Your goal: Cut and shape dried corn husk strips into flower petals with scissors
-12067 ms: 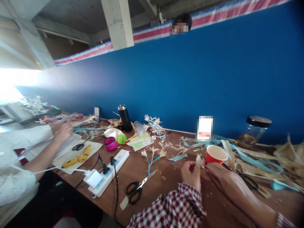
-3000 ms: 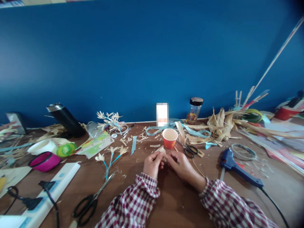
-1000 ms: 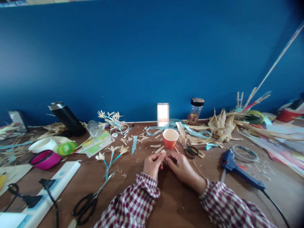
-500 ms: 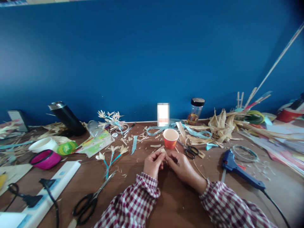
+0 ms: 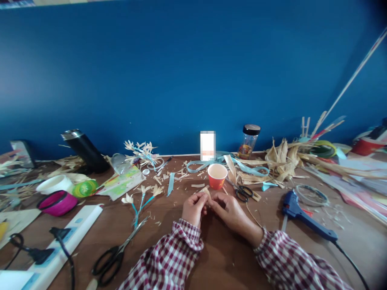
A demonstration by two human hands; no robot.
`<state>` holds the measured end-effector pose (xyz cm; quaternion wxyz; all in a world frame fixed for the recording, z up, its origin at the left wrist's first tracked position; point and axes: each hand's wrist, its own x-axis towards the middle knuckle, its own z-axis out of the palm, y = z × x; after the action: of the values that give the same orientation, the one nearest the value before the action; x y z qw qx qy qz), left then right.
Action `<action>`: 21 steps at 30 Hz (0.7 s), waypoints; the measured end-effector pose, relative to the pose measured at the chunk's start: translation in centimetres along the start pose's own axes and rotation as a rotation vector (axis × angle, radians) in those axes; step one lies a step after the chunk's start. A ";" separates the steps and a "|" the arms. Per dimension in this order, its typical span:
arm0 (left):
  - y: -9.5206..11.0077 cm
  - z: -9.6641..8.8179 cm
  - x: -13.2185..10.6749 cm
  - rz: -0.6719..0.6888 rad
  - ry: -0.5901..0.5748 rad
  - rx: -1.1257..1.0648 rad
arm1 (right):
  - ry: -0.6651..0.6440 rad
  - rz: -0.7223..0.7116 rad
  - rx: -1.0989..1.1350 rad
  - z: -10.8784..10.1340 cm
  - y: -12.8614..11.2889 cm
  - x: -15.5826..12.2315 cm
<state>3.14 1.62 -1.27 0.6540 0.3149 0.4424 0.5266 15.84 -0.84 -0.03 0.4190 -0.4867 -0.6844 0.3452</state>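
In the middle of the table, my left hand [image 5: 194, 207] pinches a small pale piece of corn husk [image 5: 207, 191] between thumb and forefinger. My right hand [image 5: 230, 210] is closed on the same piece from the other side, its fingertips nearly meeting the left ones. The lower part of the husk is hidden by my fingers. Just beyond them stands a red paper cup [image 5: 216, 183], with small black-handled scissors [image 5: 243, 193] to its right. Left of my hands lie husk flowers [image 5: 142, 197] on blue-wrapped stems, above a large pair of scissors [image 5: 112, 257].
A blue glue gun [image 5: 306, 220] with its cord lies on the right. A heap of dried husks [image 5: 284, 163] and a lidded jar [image 5: 249, 141] stand behind. At left are a white power strip [image 5: 72, 233], a magenta bowl-shaped item [image 5: 59, 204] and a black flask [image 5: 86, 151].
More of the husk piece now shows above my fingertips, and it leans up towards the cup. Both hands have stayed almost in place.
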 end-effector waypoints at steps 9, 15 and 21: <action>2.7 -2.1 2.2 0.155 0.287 -0.116 | 0.017 -0.074 -0.500 -1.1 0.2 0.8; 2.0 -2.8 3.2 0.171 0.354 -0.047 | -0.143 -0.122 -0.834 0.5 -0.8 2.5; 1.4 -2.9 3.6 0.181 0.371 -0.043 | -0.201 -0.115 -1.101 3.0 -0.9 4.6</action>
<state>0.10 5.27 -2.17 0.5179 0.2370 0.5139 0.6415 11.96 3.11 0.66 0.0541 -0.5602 -0.8256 -0.0415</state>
